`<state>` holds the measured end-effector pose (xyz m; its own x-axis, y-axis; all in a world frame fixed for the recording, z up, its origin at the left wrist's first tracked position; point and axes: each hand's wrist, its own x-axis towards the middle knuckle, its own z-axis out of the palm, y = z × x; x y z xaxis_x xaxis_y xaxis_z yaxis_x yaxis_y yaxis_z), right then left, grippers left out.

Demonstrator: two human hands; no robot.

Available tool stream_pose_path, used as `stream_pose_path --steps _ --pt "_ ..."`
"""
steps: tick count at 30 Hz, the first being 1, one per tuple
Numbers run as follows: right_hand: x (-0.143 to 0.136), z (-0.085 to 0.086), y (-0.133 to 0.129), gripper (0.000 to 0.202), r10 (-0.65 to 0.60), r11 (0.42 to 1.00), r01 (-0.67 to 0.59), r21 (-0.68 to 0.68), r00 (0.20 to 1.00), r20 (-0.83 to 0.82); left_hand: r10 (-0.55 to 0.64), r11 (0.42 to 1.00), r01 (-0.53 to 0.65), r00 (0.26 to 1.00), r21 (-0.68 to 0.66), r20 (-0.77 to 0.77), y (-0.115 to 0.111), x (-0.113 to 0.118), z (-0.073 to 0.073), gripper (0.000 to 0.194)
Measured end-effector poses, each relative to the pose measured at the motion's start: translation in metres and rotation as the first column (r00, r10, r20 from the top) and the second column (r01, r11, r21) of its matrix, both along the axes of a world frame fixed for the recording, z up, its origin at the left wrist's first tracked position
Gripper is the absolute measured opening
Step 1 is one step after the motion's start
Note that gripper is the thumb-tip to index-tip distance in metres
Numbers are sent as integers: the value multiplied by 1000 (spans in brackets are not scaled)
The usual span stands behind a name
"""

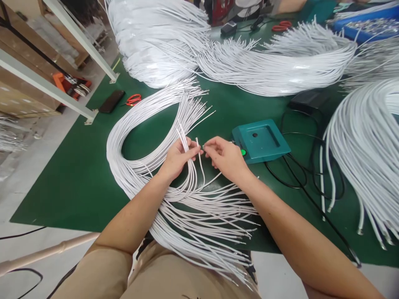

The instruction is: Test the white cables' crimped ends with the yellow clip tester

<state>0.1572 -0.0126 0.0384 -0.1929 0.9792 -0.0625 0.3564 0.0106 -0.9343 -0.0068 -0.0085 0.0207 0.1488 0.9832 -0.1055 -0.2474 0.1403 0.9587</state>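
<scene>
My left hand (181,155) is closed around several white cables (190,176), their ends sticking up past the thumb. One cable stands apart between thumb and fingertips, its tip (197,141) pointing upward. Close to its right, my right hand (222,154) has thumb and index finger pinched together; a tiny object seems to be at the fingertips, too small to name. Under both hands a large looped bundle of white cables (116,143) lies on the green table, with loose ends fanned toward my body. Just right of my right hand sits a teal device (264,141) with a lit green button.
More white cable bundles (274,70) lie across the back, with another (358,137) at the right. Red-handled scissors (133,99) and a dark flat case (112,101) are at back left. A black adapter (308,101) and cords lie behind the device. A blue tray (368,27) holds small parts.
</scene>
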Motion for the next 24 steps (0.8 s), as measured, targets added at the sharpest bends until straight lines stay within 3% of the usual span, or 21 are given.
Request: stream_pose_path --steps 4,12,15,20,24 --pt "1 4 3 25 -31 998 35 44 994 -103 -36 997 41 996 62 -77 -5 5 0 37" --pt "-2 8 -1 22 -86 995 59 -86 930 -356 -34 993 47 992 111 -121 -10 10 3 33" --pt "-1 6 1 16 -85 991 26 -134 889 -451 -38 992 48 995 113 -94 -10 9 2 33" --pt "1 2 3 16 -116 933 -153 -326 730 -673 -47 992 57 995 113 -86 -10 9 1 34" --pt "1 8 4 32 -91 926 -190 -326 725 -682 -99 989 104 994 108 -51 -11 10 2 36"
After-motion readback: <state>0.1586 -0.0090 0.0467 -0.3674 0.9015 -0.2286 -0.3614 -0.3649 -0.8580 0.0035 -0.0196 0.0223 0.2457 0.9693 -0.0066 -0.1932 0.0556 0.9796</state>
